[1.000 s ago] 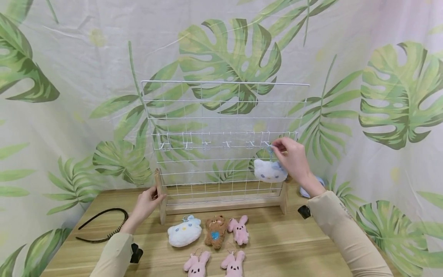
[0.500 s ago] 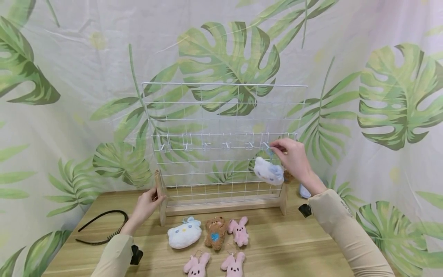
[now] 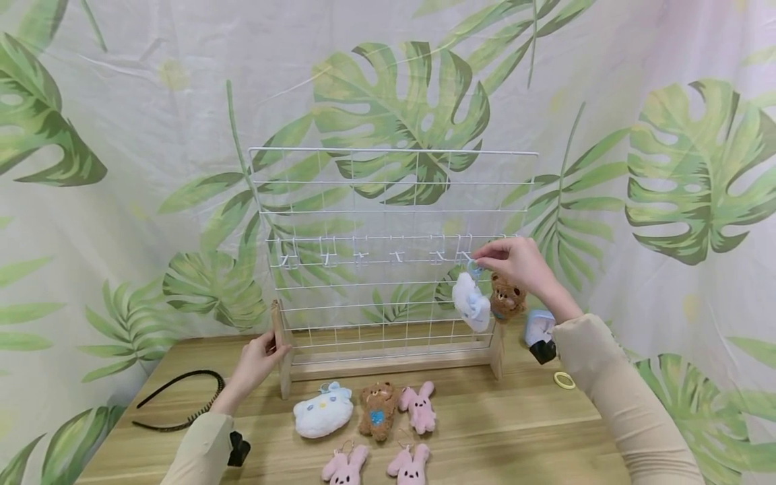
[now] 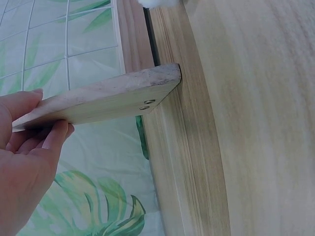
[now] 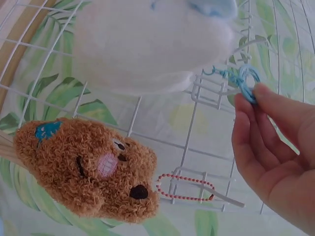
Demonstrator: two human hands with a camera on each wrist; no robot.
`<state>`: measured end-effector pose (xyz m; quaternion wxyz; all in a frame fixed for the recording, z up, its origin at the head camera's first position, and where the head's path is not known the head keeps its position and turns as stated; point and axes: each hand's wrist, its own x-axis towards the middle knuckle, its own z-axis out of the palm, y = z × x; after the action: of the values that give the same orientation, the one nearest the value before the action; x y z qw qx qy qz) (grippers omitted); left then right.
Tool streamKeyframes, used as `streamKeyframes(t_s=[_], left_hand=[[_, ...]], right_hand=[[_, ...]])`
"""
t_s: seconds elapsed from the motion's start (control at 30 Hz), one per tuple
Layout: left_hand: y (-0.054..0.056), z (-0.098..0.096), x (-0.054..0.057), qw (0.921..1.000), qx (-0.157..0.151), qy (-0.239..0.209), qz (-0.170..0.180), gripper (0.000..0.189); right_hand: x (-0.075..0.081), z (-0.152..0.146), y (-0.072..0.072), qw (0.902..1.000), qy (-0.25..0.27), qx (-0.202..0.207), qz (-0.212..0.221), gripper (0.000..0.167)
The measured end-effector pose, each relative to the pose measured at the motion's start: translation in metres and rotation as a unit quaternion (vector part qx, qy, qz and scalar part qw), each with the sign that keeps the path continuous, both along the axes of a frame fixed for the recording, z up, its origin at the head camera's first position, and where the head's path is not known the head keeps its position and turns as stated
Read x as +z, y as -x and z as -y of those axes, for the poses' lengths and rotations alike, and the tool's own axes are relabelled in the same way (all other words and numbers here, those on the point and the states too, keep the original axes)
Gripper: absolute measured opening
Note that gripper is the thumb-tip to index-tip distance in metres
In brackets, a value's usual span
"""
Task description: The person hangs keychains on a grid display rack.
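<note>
My right hand [image 3: 512,261] pinches a blue ring [image 5: 250,83] between thumb and fingertips. From that ring dangles a white cat-head plush [image 3: 470,304] with a blue bow, turned sideways. The ring is close to a white hook [image 3: 465,256] on the wire grid rack [image 3: 394,153]; whether they touch I cannot tell. Beside the plush, a brown bear plush [image 5: 93,167] hangs by a red bead chain [image 5: 187,187] from the rightmost hook. My left hand [image 3: 257,360] grips the rack's left wooden leg [image 4: 118,93], thumb on one face and fingers on the other.
On the wooden table [image 3: 503,438] lie another white cat plush [image 3: 323,412], a brown bear [image 3: 378,409] and several pink rabbits [image 3: 419,407]. A black headband [image 3: 176,399] lies left. A yellow ring [image 3: 564,380] and a pale blue item [image 3: 538,327] are at right.
The cat plush has swung round from facing forward to sideways and hangs tilted. My right forearm has shifted right, revealing the hanging bear and yellow ring. My left hand keeps its grip.
</note>
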<state>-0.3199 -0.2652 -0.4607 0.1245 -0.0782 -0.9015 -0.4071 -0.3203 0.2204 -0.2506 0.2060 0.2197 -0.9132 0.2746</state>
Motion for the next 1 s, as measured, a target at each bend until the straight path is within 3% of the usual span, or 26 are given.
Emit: streamKeyframes(t_s=[0.4, 0.7, 0.87, 1.0], left_hand=[[0.0011, 0.0001, -0.0001, 1.0000, 0.002, -0.003, 0.004, 0.019], [0.0010, 0.0008, -0.0018, 1.0000, 0.000, -0.005, -0.005, 0.017], [0.0010, 0.0008, -0.0019, 1.0000, 0.003, -0.005, -0.004, 0.016], [0.0009, 0.0008, -0.0019, 1.0000, 0.000, -0.003, -0.004, 0.016]], right_hand=[[0.0006, -0.0017, 0.0013, 0.9990, -0.020, 0.040, 0.000, 0.009], [0.0011, 0.0009, 0.0030, 0.9968, -0.029, 0.036, -0.065, 0.009], [0.0017, 0.0010, 0.0037, 0.9980, -0.024, 0.039, -0.044, 0.010], [0.0051, -0.0015, 0.0039, 0.9989, -0.018, 0.044, 0.002, 0.013]])
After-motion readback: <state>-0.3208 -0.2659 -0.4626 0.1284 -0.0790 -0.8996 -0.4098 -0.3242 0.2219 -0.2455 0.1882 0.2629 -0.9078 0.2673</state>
